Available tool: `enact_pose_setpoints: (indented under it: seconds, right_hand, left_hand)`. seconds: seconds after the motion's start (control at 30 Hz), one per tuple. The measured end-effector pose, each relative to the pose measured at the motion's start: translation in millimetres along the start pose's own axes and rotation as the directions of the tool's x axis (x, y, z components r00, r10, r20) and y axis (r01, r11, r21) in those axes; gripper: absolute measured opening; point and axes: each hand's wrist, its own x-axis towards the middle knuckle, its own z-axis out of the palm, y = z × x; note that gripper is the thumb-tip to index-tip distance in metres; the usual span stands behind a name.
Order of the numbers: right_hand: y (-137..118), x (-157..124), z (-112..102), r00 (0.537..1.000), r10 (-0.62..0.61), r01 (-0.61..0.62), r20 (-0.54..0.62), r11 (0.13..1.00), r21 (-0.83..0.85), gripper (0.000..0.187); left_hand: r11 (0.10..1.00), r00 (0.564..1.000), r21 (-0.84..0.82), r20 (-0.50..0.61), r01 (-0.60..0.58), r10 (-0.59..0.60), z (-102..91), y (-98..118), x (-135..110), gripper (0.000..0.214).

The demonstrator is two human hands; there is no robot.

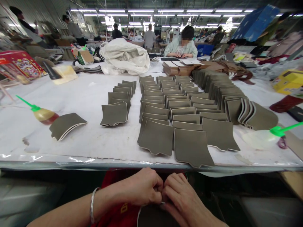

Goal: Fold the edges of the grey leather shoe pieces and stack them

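Observation:
Below the table's front edge, my left hand [144,186] and my right hand [181,197] meet over my lap with fingers curled. Together they pinch the top edge of a dark grey cut piece [151,217], most of it hidden at the bottom of the view. A silver bangle [92,205] circles my left wrist. On the white table [90,138] in front lie several overlapping rows of the same grey pieces [165,107], the nearest ones [193,146] close to the edge.
A glue bottle with a green nozzle [44,114] lies at the left beside a small stack of grey pieces [66,125]. Another green-nozzled bottle [262,137] lies at the right. A white sack [125,55] sits at the back. A person [182,45] works across the table; others stand farther off.

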Motion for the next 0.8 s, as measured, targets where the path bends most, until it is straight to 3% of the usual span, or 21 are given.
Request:
enact_pose_setpoints:
  seconds: [0.13, 0.23, 0.33, 0.43, 0.5, 0.57, 0.67, 0.73, 0.8]
  right_hand:
    - [-1, 2, -2, 0.997, 0.021, -0.019, 0.079, 0.999, -0.036, 0.023]
    - [-5, 1, -8, 0.993, -0.106, 0.11, 0.049, 0.99, -0.089, 0.024]
    - [-12, 0, -22, 0.984, -0.168, 0.172, 0.063, 0.982, -0.075, 0.022]
    - [-16, 2, -33, 0.988, -0.026, 0.028, 0.155, 1.0, -0.012, 0.016]
    - [-14, 0, -31, 0.987, 0.034, -0.042, 0.159, 0.998, 0.045, 0.015]
    - [-10, -4, -24, 0.991, 0.056, -0.068, 0.124, 0.993, 0.097, 0.017]
    - [-3, -9, -12, 0.993, 0.088, -0.099, 0.079, 0.984, 0.147, 0.018]
    - [-1, -7, -10, 0.993, 0.091, -0.102, 0.069, 0.978, 0.181, 0.018]
    - [-1, 1, -15, 0.995, 0.081, -0.09, 0.052, 0.975, 0.205, 0.018]
  left_hand:
    - [0.974, 0.993, 0.222, -0.115, 0.045, -0.019, -1.5, -5, -1, 0.01]
    - [0.965, 0.984, 0.242, -0.168, 0.106, -0.066, -5.0, -13, -2, 0.015]
    - [0.981, 0.985, 0.15, -0.142, 0.121, -0.1, -6.7, -16, -2, 0.014]
    - [0.998, 0.99, -0.024, -0.128, 0.05, -0.052, -6.2, -18, -2, 0.013]
    - [0.976, 0.998, -0.217, -0.063, -0.006, -0.008, -6.1, -18, -5, 0.017]
    - [0.924, 0.999, -0.381, -0.014, -0.043, 0.041, -5.9, -19, -15, 0.035]
    - [0.929, 0.994, -0.355, -0.064, -0.103, 0.086, -1.6, -19, -34, 0.037]
    - [0.924, 0.996, -0.375, -0.081, -0.074, 0.047, 5.1, -21, -43, 0.037]
    - [0.834, 0.998, -0.551, -0.056, -0.009, -0.026, 11.5, -25, -43, 0.042]
